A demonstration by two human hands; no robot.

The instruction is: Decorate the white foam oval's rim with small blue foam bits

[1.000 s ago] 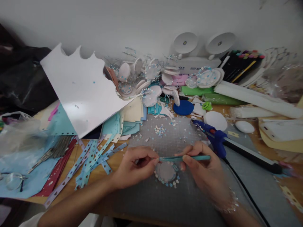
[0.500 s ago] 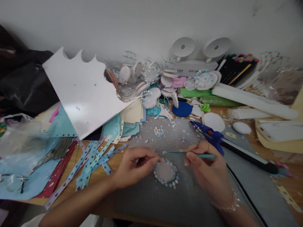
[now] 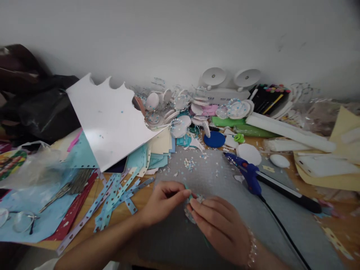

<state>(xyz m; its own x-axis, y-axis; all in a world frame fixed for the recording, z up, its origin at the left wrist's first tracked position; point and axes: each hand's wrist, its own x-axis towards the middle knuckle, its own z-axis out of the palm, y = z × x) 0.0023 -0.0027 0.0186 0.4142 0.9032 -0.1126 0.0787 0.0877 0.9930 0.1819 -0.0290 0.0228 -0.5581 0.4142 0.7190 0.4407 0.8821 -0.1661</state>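
Note:
My left hand [image 3: 163,202] rests on the grey cutting mat [image 3: 225,180] with its fingers curled and pinched toward the right. My right hand [image 3: 219,223] lies palm down just beside it, fingers together, covering most of a small round white disc [image 3: 189,214] edged with tiny blue and white paper bits. A thin teal tool [image 3: 188,189] shows as a sliver between the two hands. Fingertips of both hands meet over the disc. What the left fingers pinch is too small to make out.
A blue glue gun [image 3: 247,170] with a black cord lies right of the hands. Punched blue paper strips [image 3: 118,191], a white scalloped sheet [image 3: 109,116], scissors [image 3: 67,185] and glasses [image 3: 17,221] lie left. Decorated discs [image 3: 174,108], markers [image 3: 267,97] and foam rolls [image 3: 287,129] crowd the back.
My right hand has moved left and down onto the disc, hiding most of it and the teal tool. The camera has tilted, shifting the scene lower in view.

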